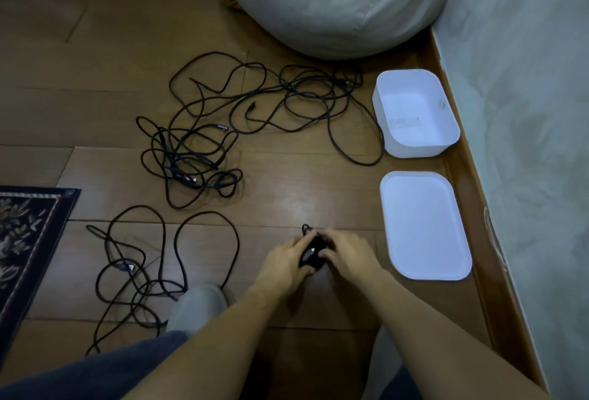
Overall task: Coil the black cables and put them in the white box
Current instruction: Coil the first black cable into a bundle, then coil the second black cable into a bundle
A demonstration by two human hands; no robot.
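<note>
Left hand (288, 259) and right hand (345, 254) both grip a small coil (314, 251) over the floor (287, 182); open box (414, 147) sits ahead-right at the floor's right edge, past the lid (424, 227), nearer the right hand.

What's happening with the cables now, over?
Left hand and right hand grip a coiled cable. White box open, no cables inside. Loose cables on floor, none blocking.

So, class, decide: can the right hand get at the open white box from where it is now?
Probably yes. The white box stands open ahead-right of the right hand; only wooden floor and the flat lid lie between. That hand does hold the coiled cable, though.
</note>
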